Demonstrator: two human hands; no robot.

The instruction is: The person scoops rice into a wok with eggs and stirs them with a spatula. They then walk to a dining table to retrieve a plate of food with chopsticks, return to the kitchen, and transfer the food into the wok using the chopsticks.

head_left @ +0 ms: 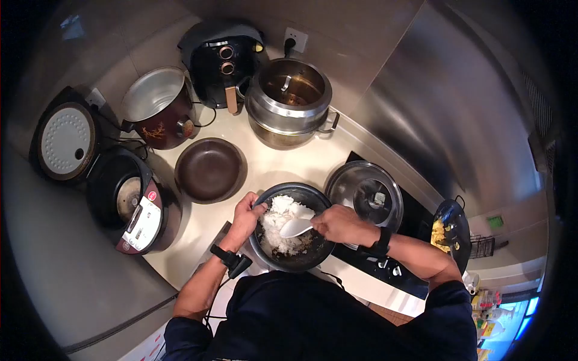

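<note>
A dark inner pot [260, 248] holding white rice [278, 218] sits at the counter's front edge, close to my body. My left hand [245, 218] grips its left rim, thumb over the edge. In my right hand [338, 225] is a white rice paddle [295, 227], the fingers closed round its handle. The paddle's blade rests on the rice. Some rice looks browner and stuck to the pot toward the lower right. Black straps with small devices are on both wrists.
An open rice cooker [158, 216] stands left, beside a brown pot [158, 123] and a brown bowl [209, 171]. Behind are an air fryer [211, 66] and a steel pot [289, 114]. Right, a glass lid [391, 186] lies by the stove [415, 265]; a pan [460, 225] holds yellow food.
</note>
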